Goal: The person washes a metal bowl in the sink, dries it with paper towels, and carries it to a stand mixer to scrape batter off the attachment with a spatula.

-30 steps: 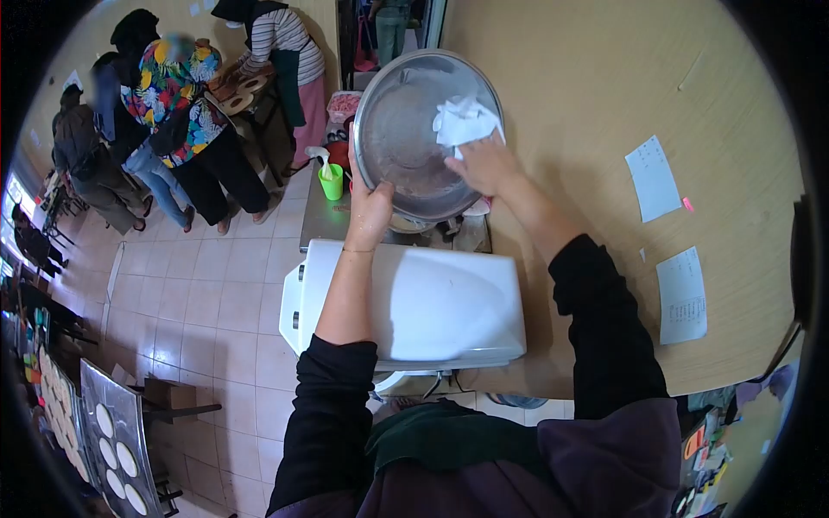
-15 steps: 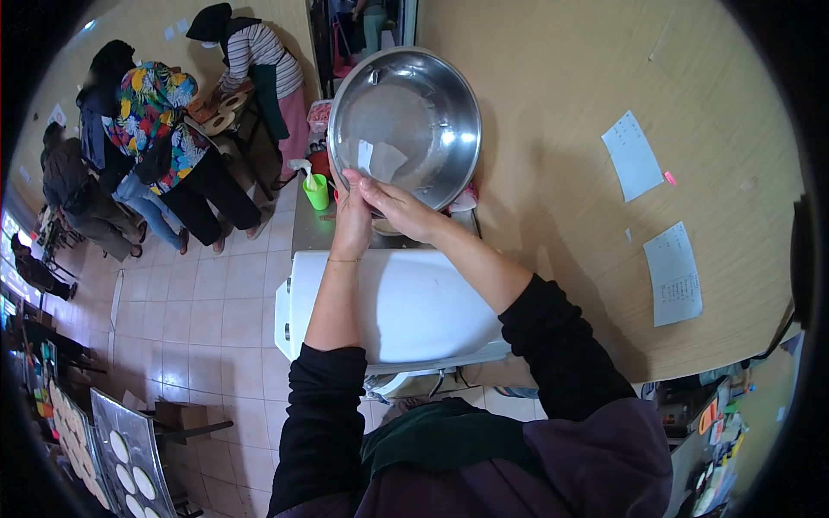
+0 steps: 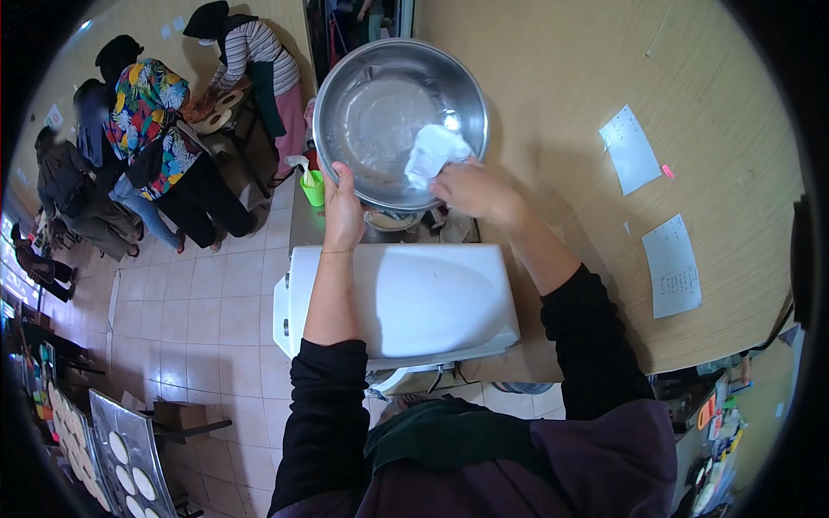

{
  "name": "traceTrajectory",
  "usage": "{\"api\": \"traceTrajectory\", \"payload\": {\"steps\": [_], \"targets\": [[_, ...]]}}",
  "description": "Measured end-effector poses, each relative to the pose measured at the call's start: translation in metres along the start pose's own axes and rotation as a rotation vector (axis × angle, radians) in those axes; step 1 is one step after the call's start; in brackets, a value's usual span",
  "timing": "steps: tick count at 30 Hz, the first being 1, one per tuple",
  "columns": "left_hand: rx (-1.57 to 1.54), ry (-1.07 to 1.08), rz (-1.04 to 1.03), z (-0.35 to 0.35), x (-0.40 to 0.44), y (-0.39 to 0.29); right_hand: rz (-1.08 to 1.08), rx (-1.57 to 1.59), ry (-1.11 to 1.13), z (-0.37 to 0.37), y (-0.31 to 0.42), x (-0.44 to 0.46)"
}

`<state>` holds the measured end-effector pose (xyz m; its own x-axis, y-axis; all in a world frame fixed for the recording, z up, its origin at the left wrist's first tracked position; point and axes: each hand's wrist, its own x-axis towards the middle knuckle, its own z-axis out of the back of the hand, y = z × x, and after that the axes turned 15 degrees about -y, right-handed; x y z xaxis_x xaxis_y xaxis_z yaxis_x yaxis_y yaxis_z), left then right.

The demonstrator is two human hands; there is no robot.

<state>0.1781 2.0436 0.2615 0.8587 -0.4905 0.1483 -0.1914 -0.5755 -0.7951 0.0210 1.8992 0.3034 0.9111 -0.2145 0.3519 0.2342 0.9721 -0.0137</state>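
Note:
A shiny steel mixing bowl (image 3: 380, 129) is tilted so that its inside faces me. My left hand (image 3: 343, 211) grips its lower left rim, with the thumb showing on the near side and the other fingers hidden behind. In my right hand (image 3: 473, 188) is a crumpled white cloth (image 3: 436, 151), pressed against the lower right part of the bowl's inside. Whether it is fabric or paper I cannot tell. Below the bowl lies the white top of a machine (image 3: 423, 298), which looks like a stand mixer.
A bright green cup (image 3: 313, 188) stands left of the bowl. Two written sheets (image 3: 630, 151) are fixed to the wooden surface on the right. Several people work around a table (image 3: 220, 116) at upper left. A tray (image 3: 129, 449) with pale dough rounds sits at lower left.
My right hand has moved right, away from my left hand, and the white cloth now shows plainly in it. The bowl has come slightly nearer, with my left hand at its rim.

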Motion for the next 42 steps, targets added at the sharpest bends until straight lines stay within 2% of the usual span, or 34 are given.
{"api": "traceTrajectory", "payload": {"steps": [1, 3, 5, 7, 8, 9, 10, 11, 13, 17, 19, 20, 22, 23, 25, 26, 28, 29, 31, 32, 33, 35, 36, 38, 39, 41, 42], "targets": [[0.028, 0.021, 0.015, 0.001, 0.001, 0.001, 0.0, -0.001, 0.002, 0.003, -0.007, -0.001], [0.057, 0.043, 0.033, 0.001, 0.0, 0.001, -0.009, -0.265, -0.027, 0.009, -0.018, -0.002], [0.101, 0.065, 0.114, 0.0, -0.002, -0.002, -0.089, -0.231, -0.05, 0.002, -0.031, -0.003], [0.096, 0.064, 0.067, 0.001, 0.003, 0.006, -0.145, 0.148, -0.32, 0.005, -0.029, -0.004], [0.091, 0.066, 0.024, 0.002, 0.005, 0.009, -0.141, 0.149, -0.321, 0.009, -0.03, -0.004], [0.092, 0.065, 0.022, 0.001, 0.004, 0.007, -0.232, 0.285, -0.254, 0.032, -0.015, -0.002], [0.093, 0.06, 0.072, -0.001, 0.001, 0.002, -0.324, 0.419, -0.186, 0.044, -0.006, -0.002], [0.094, 0.056, 0.121, -0.003, -0.001, -0.001, -0.323, 0.42, -0.187, 0.038, -0.009, 0.0], [0.106, 0.051, 0.111, -0.003, 0.0, 0.0, -0.367, 0.879, -0.367, 0.019, -0.02, 0.005], [0.078, 0.063, 0.101, -0.004, -0.001, -0.001, -0.49, 0.869, -0.422, 0.001, -0.035, 0.013], [0.078, 0.064, 0.103, -0.002, 0.001, 0.002, -0.619, 0.671, -0.508, -0.003, -0.042, 0.017], [0.078, 0.064, 0.107, -0.001, 0.002, 0.003, -0.618, 0.672, -0.506, -0.005, -0.045, 0.014], [0.087, 0.073, 0.109, -0.003, -0.001, 0.001, -0.221, -0.052, -0.693, 0.002, -0.038, 0.01], [0.096, 0.086, 0.112, -0.004, -0.002, 0.0, -0.221, -0.052, -0.692, 0.003, -0.036, 0.009], [0.105, 0.099, 0.122, -0.003, -0.001, 0.001, -0.02, -0.183, -0.772, 0.002, -0.032, 0.009], [0.114, 0.11, 0.13, -0.002, 0.0, 0.001, -0.019, -0.182, -0.773, 0.0, -0.031, 0.007], [0.106, 0.097, 0.142, -0.004, -0.001, 0.0, -0.035, -0.153, -0.543, -0.006, -0.023, -0.002], [0.097, 0.087, 0.156, -0.005, -0.002, 0.0, -0.033, -0.15, -0.545, -0.01, -0.017, -0.006], [0.104, 0.094, 0.166, -0.006, -0.002, -0.002, -0.218, 0.049, -0.347, -0.018, 0.0, -0.009], [0.108, 0.103, 0.18, -0.006, -0.003, -0.002, -0.217, 0.143, -0.231, -0.023, 0.002, -0.007], [0.111, 0.104, 0.178, -0.007, -0.004, -0.001, -0.217, 0.144, -0.234, -0.022, 0.012, -0.004], [0.066, 0.118, 0.091, -0.008, -0.002, 0.006, -0.299, 0.289, 0.148, -0.012, 0.04, 0.003], [0.068, 0.12, 0.089, -0.006, 0.0, 0.013, -0.3, 0.29, 0.144, -0.01, 0.05, 0.005], [0.152, 0.127, 0.016, 0.002, 0.009, 0.035, -0.382, 0.561, 0.017, -0.01, 0.066, 0.013], [0.154, 0.13, 0.011, 0.008, 0.014, 0.046, -0.381, 0.562, 0.011, -0.015, 0.07, 0.018], [0.11, 0.182, 0.258, 0.015, 0.02, 0.064, -0.373, 1.047, -0.287, -0.031, 0.071, 0.028], [0.122, 0.222, 0.218, 0.0, 0.005, 0.042, -0.371, 1.048, -0.293, -0.038, 0.074, 0.036]]}}
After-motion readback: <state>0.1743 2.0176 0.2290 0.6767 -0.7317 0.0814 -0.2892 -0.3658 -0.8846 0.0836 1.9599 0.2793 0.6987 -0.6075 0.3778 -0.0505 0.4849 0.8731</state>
